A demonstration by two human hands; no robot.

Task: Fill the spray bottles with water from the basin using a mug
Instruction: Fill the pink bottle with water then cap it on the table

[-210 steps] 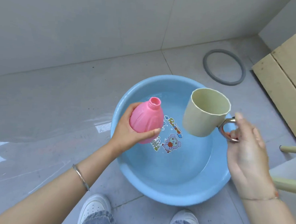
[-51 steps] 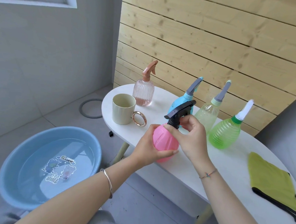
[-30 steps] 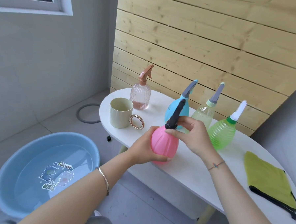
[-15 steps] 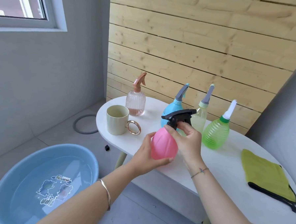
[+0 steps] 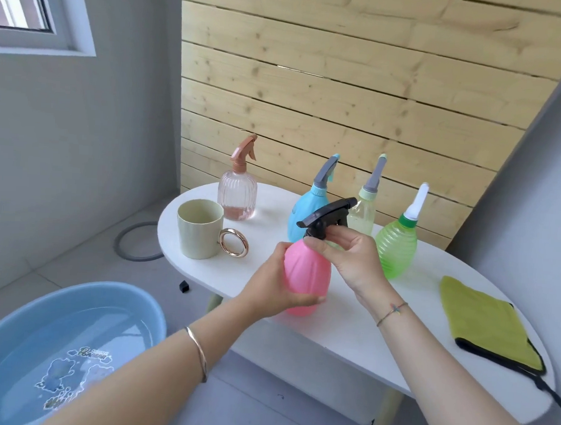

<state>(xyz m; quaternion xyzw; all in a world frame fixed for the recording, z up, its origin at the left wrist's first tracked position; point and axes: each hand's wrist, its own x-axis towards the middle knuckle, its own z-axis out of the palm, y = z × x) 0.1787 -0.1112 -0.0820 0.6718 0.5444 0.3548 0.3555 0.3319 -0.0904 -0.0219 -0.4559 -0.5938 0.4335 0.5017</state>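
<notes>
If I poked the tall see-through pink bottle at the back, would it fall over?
Maybe, if poked up high. The clear pink bottle stands upright on the white table, tall with a long trigger top, so it looks a bit tippy. Only a little liquid shows at the bottom, so it is probably light and would slide or wobble easily.

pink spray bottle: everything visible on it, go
The pink spray bottle looks like opaque, faintly ribbed plastic with a rounded body, topped by a black trigger head. It stands upright near the front edge of the white table. The left hand wraps its body; the right hand grips the collar under the head.
</notes>
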